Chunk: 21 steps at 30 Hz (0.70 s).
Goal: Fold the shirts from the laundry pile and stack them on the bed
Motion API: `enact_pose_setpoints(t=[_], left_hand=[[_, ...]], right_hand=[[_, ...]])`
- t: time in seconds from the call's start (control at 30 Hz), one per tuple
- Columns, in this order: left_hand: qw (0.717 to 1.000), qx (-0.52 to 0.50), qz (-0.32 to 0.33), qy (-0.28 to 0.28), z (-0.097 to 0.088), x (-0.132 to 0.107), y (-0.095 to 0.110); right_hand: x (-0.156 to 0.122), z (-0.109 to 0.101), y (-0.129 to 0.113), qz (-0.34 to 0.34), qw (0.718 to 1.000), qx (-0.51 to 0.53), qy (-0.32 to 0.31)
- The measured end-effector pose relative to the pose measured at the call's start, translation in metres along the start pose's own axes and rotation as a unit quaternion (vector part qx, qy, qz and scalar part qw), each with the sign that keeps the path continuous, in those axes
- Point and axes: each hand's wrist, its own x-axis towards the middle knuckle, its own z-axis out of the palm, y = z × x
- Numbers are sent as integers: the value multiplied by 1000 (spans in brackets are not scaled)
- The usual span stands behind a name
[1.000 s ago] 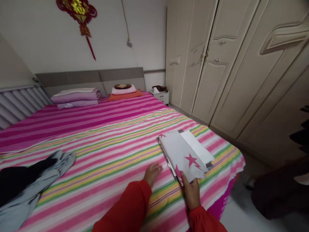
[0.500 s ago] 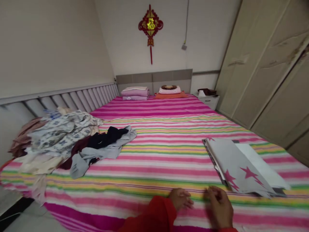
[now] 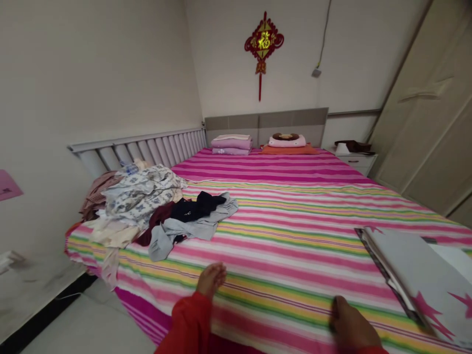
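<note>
Two empty hands rested on the striped sheet [image 3: 295, 236]: the left hand [image 3: 211, 279], fingers loosely extended, was well short of the clothes heap [image 3: 147, 206], and the right hand [image 3: 352, 327], loosely curled, was near the folded star-print cloth [image 3: 424, 275].

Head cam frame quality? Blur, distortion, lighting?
Head view: strong wide-angle distortion, the wardrobe leans inward; light soft and dim, no hard shadows or glare; right hand smeared at the bottom edge, left hand sharper; star-print fabric cropped at right.
</note>
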Motion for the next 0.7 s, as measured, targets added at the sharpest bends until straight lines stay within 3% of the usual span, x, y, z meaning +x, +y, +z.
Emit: enact_pose_setpoints(t=[0.13,0.33,0.57,0.7], left_hand=[[996,-39,59,53,-15,36,60],[988,-48,135,65,2,97,129],[984,18,178,21,7,130,156],[972,83,220,18,24,143,164]], right_hand=[[3,5,-6,22,999,-43,10],[-2,1,-15,29,997,-69,8],[-5,-9,-24,51,995,-85,3],[-4,-8,-24,55,994,-92,5]])
